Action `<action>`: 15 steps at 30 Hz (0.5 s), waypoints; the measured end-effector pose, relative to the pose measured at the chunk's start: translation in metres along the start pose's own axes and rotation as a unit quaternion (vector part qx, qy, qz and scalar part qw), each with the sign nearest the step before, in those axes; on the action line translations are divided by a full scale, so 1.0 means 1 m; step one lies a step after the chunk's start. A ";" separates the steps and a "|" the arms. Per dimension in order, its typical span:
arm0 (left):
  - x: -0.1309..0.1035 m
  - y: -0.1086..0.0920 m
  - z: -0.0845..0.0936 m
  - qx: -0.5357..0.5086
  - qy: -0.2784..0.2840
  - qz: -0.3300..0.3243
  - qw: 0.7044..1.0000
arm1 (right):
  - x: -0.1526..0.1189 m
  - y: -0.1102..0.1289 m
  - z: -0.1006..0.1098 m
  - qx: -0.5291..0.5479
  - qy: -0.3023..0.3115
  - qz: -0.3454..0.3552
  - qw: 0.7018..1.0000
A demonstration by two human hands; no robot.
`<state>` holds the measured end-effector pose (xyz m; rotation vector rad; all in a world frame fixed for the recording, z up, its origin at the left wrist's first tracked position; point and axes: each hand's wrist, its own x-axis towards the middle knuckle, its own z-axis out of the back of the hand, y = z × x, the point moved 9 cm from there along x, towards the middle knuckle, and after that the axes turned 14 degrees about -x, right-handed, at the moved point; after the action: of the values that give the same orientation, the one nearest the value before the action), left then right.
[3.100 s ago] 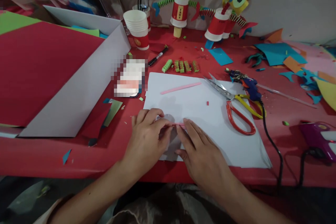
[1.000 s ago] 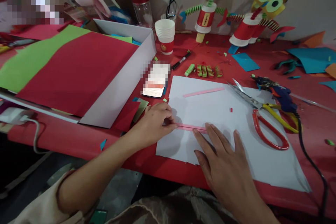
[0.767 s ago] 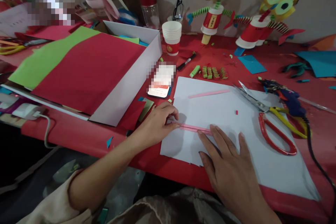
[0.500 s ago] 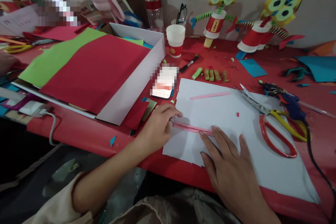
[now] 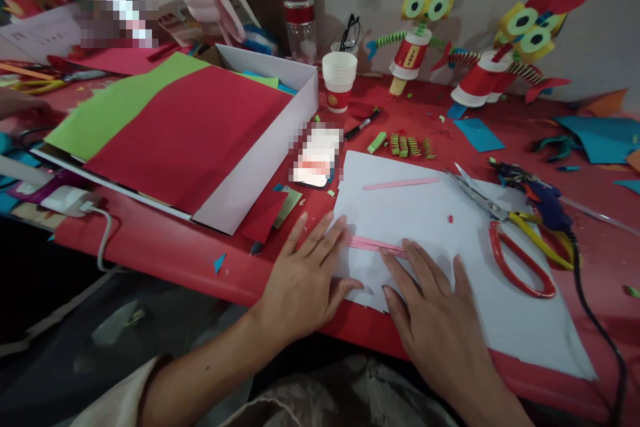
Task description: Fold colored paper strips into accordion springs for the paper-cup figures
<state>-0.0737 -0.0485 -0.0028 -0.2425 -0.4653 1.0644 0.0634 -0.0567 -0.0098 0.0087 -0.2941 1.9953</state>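
Observation:
Two narrow pink paper strips (image 5: 376,245) lie nearly together on a white sheet (image 5: 400,207). My left hand (image 5: 305,280) rests with its fingers spread at the strips' left end, fingertips over that end. At their right end, my right hand (image 5: 440,300) lies with spread fingers, its index and middle fingertips touching the strips. Another pink strip (image 5: 400,183) is farther back on the sheet. Scissors (image 5: 500,213) with red and yellow handles lie open on the sheet's right part, near a tiny red piece (image 5: 451,219).
A white box (image 5: 265,153) with coloured paper stands at left beside a phone (image 5: 319,157). Stacked paper cups (image 5: 339,80), a pen (image 5: 363,125) and folded green pieces (image 5: 400,145) lie behind. A glue gun (image 5: 545,200) with a black cord is at right. Paper-cup figures (image 5: 410,53) line the wall.
My left hand has opened from a pinch at the strips' left end and now lies flat with fingers spread. My right hand has stayed nearly still. The view has shifted slightly.

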 end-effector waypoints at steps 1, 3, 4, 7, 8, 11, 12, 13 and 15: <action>-0.003 0.001 0.006 0.016 -0.036 0.009 0.999 | 0.000 0.000 0.000 0.002 -0.001 -0.002 1.000; -0.008 -0.007 0.014 0.033 -0.082 -0.016 0.996 | 0.000 0.000 0.000 0.005 -0.004 -0.003 1.000; -0.010 -0.016 0.012 0.030 -0.081 -0.051 0.995 | 0.000 0.000 0.000 0.007 -0.005 -0.003 1.000; -0.013 -0.036 -0.004 -0.003 -0.016 -0.129 0.991 | -0.001 0.000 -0.001 0.007 -0.001 -0.003 1.000; -0.013 -0.036 -0.008 -0.009 0.001 -0.124 0.992 | -0.001 0.000 -0.002 0.006 0.001 -0.002 1.000; -0.013 -0.033 -0.011 -0.015 -0.005 -0.090 0.996 | -0.001 -0.001 -0.003 0.007 0.001 -0.003 1.000; -0.014 -0.033 -0.008 -0.019 -0.020 -0.090 0.996 | -0.002 -0.001 -0.003 0.009 -0.001 -0.004 1.000; -0.014 -0.032 -0.005 -0.026 -0.037 -0.086 0.995 | -0.002 -0.001 -0.004 0.011 -0.002 -0.004 1.000; -0.011 -0.024 0.004 -0.046 -0.072 -0.049 0.995 | -0.002 -0.001 -0.004 0.015 -0.003 -0.003 1.000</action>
<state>-0.0615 -0.0696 0.0078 -0.2234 -0.6505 0.9699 0.0657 -0.0571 -0.0139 0.0351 -0.2689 1.9948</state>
